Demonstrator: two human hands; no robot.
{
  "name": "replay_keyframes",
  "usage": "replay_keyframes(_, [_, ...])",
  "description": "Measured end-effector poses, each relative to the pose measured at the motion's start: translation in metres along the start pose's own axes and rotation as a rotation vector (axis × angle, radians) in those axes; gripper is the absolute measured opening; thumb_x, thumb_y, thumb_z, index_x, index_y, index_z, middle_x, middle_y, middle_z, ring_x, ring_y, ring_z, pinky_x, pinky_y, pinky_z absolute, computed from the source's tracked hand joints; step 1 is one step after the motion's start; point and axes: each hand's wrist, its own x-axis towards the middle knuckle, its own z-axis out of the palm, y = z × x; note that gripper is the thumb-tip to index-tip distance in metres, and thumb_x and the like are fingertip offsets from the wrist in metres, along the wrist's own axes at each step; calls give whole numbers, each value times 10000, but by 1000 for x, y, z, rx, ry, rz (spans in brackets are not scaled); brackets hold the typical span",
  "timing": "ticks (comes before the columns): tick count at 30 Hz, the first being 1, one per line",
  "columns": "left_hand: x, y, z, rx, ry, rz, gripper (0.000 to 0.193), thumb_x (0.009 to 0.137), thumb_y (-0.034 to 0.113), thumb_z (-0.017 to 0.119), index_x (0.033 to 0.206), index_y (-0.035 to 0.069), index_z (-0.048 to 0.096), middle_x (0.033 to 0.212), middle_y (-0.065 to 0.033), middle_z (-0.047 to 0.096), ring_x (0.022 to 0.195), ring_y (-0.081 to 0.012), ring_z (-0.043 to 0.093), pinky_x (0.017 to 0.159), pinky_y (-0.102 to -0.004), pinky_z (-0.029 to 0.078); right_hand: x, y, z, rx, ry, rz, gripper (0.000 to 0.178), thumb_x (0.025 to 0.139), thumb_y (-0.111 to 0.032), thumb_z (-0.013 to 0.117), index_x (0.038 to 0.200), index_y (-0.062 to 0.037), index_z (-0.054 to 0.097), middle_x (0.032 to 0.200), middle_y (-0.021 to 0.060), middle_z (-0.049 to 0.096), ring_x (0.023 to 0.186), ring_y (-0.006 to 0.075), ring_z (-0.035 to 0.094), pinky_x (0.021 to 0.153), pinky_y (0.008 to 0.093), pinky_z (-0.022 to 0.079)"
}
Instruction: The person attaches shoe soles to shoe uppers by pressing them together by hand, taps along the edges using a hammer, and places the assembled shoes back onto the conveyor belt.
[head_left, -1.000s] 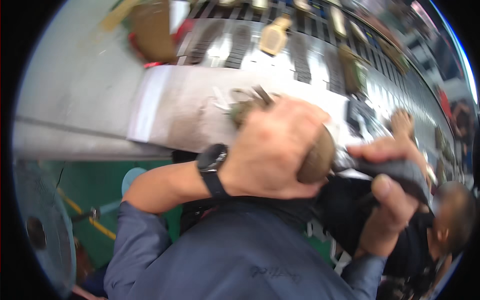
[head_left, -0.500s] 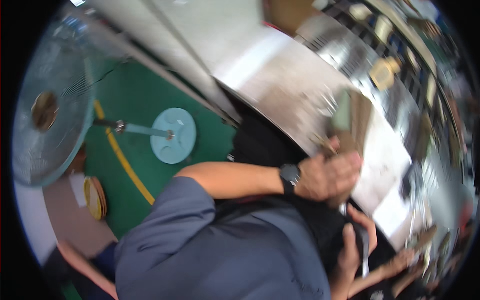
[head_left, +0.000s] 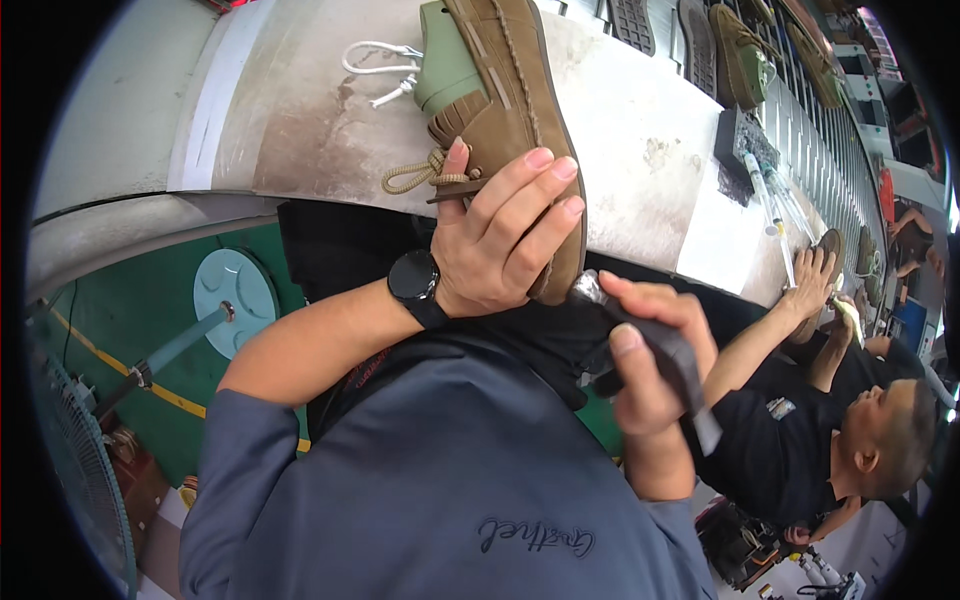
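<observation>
- I have the shoe [head_left: 520,110] at the near edge of the table [head_left: 630,150], toe toward the wearer and hanging past the edge, with the far end cut off by the top of my view.
- Half a second ago it was a blur and I saw the table run diagonally; now the shoe is sharp and the table lies more nearly across.
- The left hand [head_left: 500,225] is clamped on the shoe's front, thumb up by the laces [head_left: 412,180], fingers laid across the upper toward the sole edge. Those fingers were bunched half a second ago; now I see small gaps between them.
- The right hand [head_left: 655,350] has thumb and fingers closed around a dark tool [head_left: 680,365]. Its shiny tip meets the toe in my view; whether it presses, I can't tell.
- A green form [head_left: 445,68] fills the shoe, with a white cord [head_left: 378,60] beside it.
- To the right I see a dark block [head_left: 738,155] and clear tubes [head_left: 768,205] on the table, then a co-worker [head_left: 770,450] handling another shoe.
- The fan [head_left: 85,470], large at left half a second ago, now shows at the lower-left rim.
</observation>
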Motion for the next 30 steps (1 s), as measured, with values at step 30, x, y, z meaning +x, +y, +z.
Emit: replay_keyframes(30, [-32, -29, -8, -152, 129, -118, 283, 1040, 123, 623, 1314, 139, 554, 1362, -83, 641, 1343, -278, 582, 1265, -678, 255, 107, -58, 30, -163, -94, -8, 363, 813, -56, 838, 1115, 79, 689, 1121, 262, 759, 1091, 320, 742, 1009, 420, 571])
